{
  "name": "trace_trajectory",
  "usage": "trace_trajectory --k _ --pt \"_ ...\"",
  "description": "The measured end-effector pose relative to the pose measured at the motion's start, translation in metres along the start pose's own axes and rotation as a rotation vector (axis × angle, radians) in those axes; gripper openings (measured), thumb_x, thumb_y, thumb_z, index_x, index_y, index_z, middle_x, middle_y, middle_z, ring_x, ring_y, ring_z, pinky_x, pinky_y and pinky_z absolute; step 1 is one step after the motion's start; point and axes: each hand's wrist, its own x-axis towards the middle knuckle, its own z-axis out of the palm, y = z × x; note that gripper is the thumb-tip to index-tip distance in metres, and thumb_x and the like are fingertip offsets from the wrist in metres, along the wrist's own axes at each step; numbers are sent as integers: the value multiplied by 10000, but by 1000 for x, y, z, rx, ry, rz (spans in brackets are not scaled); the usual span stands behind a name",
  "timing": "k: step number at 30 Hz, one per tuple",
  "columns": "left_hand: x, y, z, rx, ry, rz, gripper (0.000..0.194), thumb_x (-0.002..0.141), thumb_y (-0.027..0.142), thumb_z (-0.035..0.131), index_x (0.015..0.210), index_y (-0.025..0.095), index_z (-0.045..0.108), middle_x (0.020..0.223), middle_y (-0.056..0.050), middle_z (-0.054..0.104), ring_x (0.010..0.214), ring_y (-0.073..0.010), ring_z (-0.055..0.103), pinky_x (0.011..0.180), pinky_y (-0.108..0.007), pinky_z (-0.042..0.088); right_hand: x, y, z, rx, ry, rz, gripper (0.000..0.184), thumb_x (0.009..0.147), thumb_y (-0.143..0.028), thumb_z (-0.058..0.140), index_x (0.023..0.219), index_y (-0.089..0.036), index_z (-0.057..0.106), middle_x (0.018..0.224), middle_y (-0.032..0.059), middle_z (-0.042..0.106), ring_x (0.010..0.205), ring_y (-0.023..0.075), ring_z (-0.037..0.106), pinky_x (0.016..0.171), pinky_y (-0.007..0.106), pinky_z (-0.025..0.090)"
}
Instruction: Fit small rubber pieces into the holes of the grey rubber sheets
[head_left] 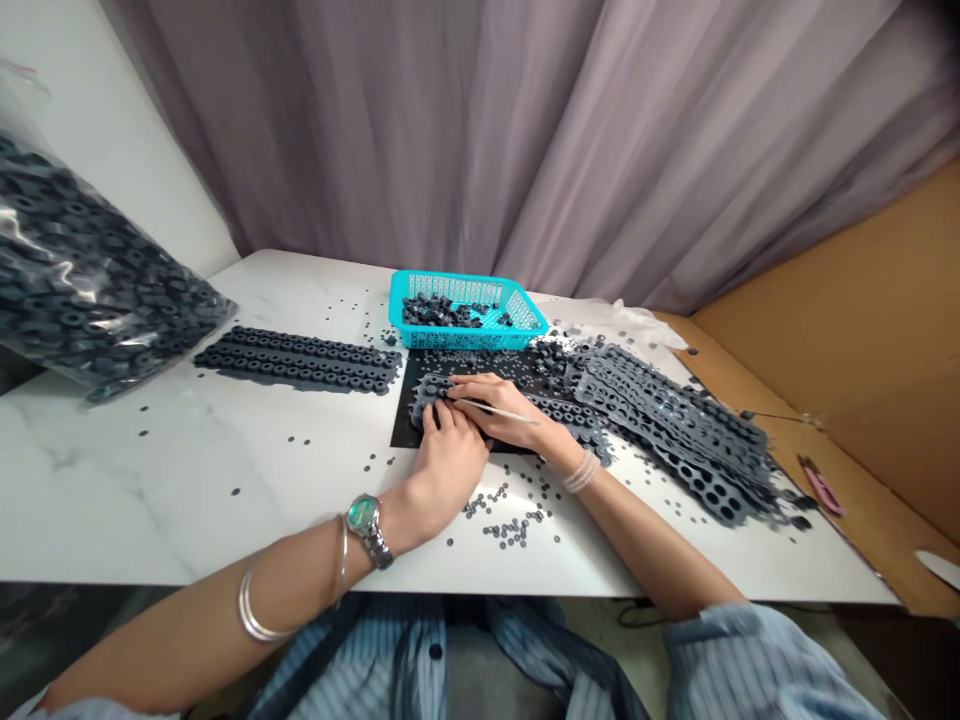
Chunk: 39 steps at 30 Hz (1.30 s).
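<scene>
A dark grey moulded rubber sheet (426,388) with rows of raised rings lies on a black mat (406,432); both hands cover its middle. My left hand (450,462) grips its near edge with curled fingers. Just beyond it, my right hand (501,408) is closed round a thin pale stick (495,409), its tip hidden near the fingers. Small dark discs (514,530) are scattered in front of the hands and over the mat.
Behind the mat stands a turquoise basket (469,338) holding loose dark pieces. Another ringed sheet (300,360) lies left, and stacked perforated sheets (675,420) lie right. A clear bag of dark pieces (97,270) is at far left. Pink-handled cutters (821,487) rest on cardboard.
</scene>
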Motion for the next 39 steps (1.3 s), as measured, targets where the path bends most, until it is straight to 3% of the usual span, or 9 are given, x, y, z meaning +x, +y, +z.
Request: trace_trajectory --k 12,17,21,26,30,34,39 --pt "-3 1 1 43 -3 23 444 950 231 398 1241 -28 612 1252 -306 599 1206 -401 544 1000 -529 398 5 11 10 -70 -65 -99 201 969 -227 451 1090 -170 600 1261 170 636 1311 265 512 994 430 495" --pt "-2 1 -2 -17 -13 -3 494 954 259 408 1264 -97 556 1259 -349 569 1195 -405 546 1027 -516 378 7 13 12 -38 -53 -32 218 981 -257 404 1058 -204 601 1253 99 638 1321 222 497 1042 411 477" --pt "-1 2 -3 -64 -41 -48 553 960 320 440 1321 -94 503 1299 -344 545 1242 -403 511 1052 -510 358 10 23 10 -105 94 9 239 991 -238 350 1052 -212 580 1199 109 648 1373 219 434 1078 439 445" --pt "0 4 -1 -46 -65 -87 563 966 358 443 1361 -41 491 1334 -305 540 1278 -386 490 1064 -493 357 8 32 5 -56 237 206 147 952 -218 449 929 -205 594 1146 129 670 1370 261 440 1073 482 438" --pt "0 5 1 -24 -49 -93 574 951 371 463 1344 -45 512 1322 -303 552 1268 -416 491 1066 -531 348 11 17 6 103 121 148 129 951 -249 490 951 -215 614 1185 97 677 1359 231 455 1068 461 447" --pt "0 5 2 -29 -34 -95 541 955 366 448 1311 -26 558 1309 -305 561 1249 -447 499 1052 -616 323 16 2 10 119 -7 55 164 966 -250 478 1037 -214 622 1181 87 680 1357 223 458 1071 457 444" --pt "-2 7 2 -34 -31 -90 543 970 348 420 1307 -58 548 1306 -327 551 1253 -448 496 1039 -614 344 16 3 10 100 -40 32 186 975 -258 464 1063 -207 620 1187 92 674 1361 225 450 1069 460 447"
